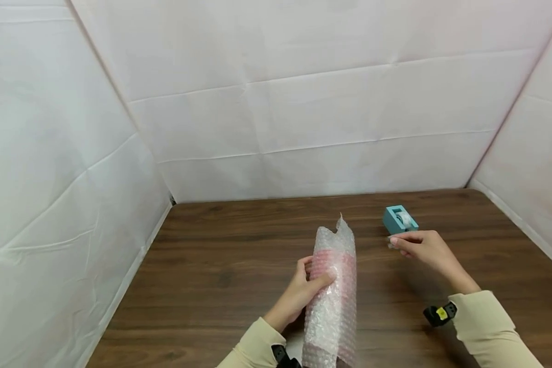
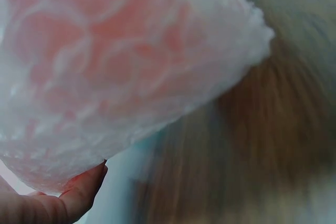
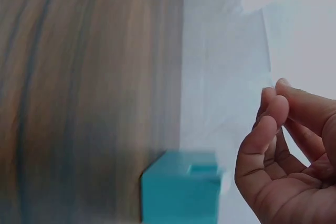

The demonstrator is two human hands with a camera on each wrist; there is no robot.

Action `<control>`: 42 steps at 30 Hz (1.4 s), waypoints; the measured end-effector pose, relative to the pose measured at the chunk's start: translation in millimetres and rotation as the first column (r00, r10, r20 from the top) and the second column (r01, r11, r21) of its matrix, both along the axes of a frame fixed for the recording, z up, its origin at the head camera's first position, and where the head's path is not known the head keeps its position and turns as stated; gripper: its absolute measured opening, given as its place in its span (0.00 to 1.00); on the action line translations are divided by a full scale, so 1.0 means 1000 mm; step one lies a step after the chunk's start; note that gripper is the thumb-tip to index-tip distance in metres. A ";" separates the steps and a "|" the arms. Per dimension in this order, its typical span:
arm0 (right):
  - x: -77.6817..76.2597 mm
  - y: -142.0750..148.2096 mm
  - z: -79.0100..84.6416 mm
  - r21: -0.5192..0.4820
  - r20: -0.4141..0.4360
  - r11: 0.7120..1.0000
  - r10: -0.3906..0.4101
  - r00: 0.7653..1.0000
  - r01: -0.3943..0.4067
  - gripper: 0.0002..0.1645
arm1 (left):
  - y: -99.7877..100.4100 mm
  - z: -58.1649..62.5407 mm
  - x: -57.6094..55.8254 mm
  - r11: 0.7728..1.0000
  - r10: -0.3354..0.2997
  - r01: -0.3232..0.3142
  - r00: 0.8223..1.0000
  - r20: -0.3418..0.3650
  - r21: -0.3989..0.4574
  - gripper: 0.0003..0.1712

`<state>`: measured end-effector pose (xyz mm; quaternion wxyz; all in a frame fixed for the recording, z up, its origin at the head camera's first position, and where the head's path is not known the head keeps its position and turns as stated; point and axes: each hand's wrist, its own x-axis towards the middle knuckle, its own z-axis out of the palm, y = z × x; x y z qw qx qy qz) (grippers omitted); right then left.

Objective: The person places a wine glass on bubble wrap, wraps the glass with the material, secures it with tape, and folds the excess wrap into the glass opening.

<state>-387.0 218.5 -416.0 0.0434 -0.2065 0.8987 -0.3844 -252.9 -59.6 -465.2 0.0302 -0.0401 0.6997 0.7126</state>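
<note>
A roll of bubble wrap (image 1: 342, 312) with something pink or red inside stands out from the table's near side in the head view. My left hand (image 1: 299, 291) grips it from the left, thumb across the front. The wrap's upper end is loose and ragged. In the left wrist view the bubble wrap (image 2: 126, 61) fills much of the picture, over a few fingers. My right hand (image 1: 428, 250) pinches a small clear strip (image 1: 391, 245), probably tape, between thumb and fingertips. Just beyond that hand sits a light-blue tape dispenser (image 1: 388, 222) holding a roll of clear tape.
The brown wood-grain table (image 1: 221, 255) runs back to white sheeting (image 1: 303, 117) that hangs behind and on both sides. Something white (image 1: 295, 343) lies partly hidden by the left wrist and the wrap.
</note>
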 end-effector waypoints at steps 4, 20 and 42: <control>0.004 -0.015 0.007 -0.017 -0.024 0.999 0.046 0.999 -0.047 0.27 | -0.008 0.001 0.001 1.000 0.020 -0.020 1.000 -0.006 -0.006 0.44; 0.025 -0.078 0.016 -0.195 -0.041 0.943 0.267 0.963 -0.270 0.18 | -0.023 0.001 0.007 0.997 0.081 -0.081 0.997 -0.010 -0.018 0.46; 0.041 -0.134 0.027 -0.066 -0.052 0.870 0.486 0.872 -0.489 0.08 | -0.025 0.001 0.011 0.996 0.066 -0.066 0.998 -0.005 -0.051 0.47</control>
